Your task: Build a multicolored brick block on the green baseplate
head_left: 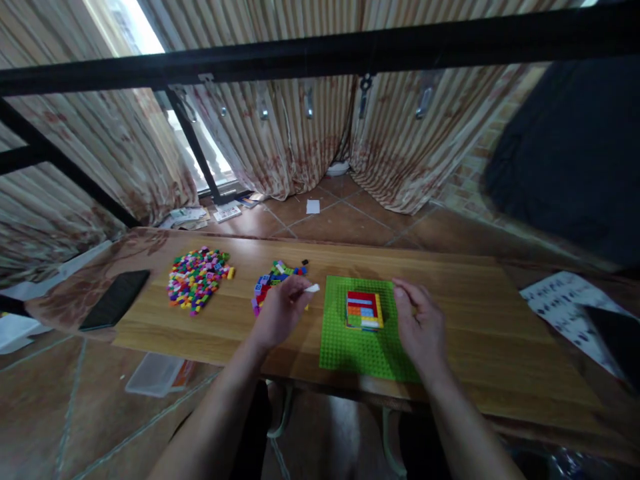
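My left hand (283, 308) pinches a small white brick (313, 289) just left of the green baseplate (350, 347). A low block of red, orange, blue, white and yellow bricks (364, 309) stands on the baseplate's upper middle. My right hand (419, 323) rests on the baseplate's right edge beside that block, fingers curled loosely, nothing visible in them. A small pile of mixed bricks (275, 277) lies just beyond my left hand.
A larger heap of colourful bricks (197, 278) lies on the wooden table (500, 333) to the left, with a black phone (116, 299) at the far left. A printed sheet (570, 308) sits at the right. A clear plastic box (154, 373) lies on the floor.
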A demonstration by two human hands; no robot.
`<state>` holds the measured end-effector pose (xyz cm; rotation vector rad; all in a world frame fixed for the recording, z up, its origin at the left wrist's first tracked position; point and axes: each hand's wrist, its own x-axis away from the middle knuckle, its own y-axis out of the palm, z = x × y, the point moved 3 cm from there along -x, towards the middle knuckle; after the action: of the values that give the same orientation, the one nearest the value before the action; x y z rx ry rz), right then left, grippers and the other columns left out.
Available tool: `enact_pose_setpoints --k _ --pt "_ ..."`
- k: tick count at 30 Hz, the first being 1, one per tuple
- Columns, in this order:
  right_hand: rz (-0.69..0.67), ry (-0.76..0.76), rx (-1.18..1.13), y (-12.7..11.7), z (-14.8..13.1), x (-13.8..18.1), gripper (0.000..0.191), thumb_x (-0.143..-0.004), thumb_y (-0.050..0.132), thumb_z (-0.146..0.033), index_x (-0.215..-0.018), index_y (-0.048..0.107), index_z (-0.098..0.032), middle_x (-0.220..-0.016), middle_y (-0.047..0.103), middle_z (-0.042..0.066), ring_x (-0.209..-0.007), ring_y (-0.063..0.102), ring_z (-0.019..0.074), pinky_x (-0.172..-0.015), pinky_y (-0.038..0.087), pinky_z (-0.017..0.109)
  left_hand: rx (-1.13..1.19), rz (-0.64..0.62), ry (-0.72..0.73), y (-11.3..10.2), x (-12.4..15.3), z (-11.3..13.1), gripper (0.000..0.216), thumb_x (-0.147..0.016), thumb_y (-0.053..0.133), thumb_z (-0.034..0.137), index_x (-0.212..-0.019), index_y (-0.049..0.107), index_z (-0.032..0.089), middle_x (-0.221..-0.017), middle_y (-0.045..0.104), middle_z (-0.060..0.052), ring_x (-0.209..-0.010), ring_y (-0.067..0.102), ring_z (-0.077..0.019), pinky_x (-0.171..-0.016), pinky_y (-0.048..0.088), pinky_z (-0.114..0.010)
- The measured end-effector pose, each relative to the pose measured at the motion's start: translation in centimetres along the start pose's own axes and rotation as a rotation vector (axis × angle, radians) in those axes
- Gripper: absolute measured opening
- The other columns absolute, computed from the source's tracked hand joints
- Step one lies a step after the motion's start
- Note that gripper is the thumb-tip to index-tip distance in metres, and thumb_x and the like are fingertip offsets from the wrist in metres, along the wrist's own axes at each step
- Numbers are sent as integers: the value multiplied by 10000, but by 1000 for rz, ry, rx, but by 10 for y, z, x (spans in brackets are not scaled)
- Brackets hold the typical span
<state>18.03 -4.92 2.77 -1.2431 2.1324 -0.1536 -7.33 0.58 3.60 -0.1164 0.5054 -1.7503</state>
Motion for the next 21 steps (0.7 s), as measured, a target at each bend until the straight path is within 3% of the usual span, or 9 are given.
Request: enact_pose_setpoints --k 5,14,21 --pt "-29 13 -55 5 -2 -2 298 -937 473 -408 -1037 684 -223 -1048 688 94 -1006 634 222 -918 501 425 43 -14 3 42 -9 18 86 -822 554 189 -854 630 163 -776 668 -21 -722 621 -134 -688 478 -242" --pt "-184 34 -39 14 3 -3 315 -921 490 -386 -1124 668 -223 -1108 661 96 -1033 618 229 -932 498 427 -84 -9 112 66 -23 26 145 -819 539 115 -832 672 170 -847 710 -41 -798 664 -155 -779 525 -279" --pt "-222 19 -27 22 3 -3 292 -915 493 -353 -1112 683 -251 -1134 660 85 -1094 605 229 -997 463 437 -127 -31 146 73 -26 25 172 -829 540 118 -850 695 188 -873 731 -27 -814 672 -149 -806 533 -278"
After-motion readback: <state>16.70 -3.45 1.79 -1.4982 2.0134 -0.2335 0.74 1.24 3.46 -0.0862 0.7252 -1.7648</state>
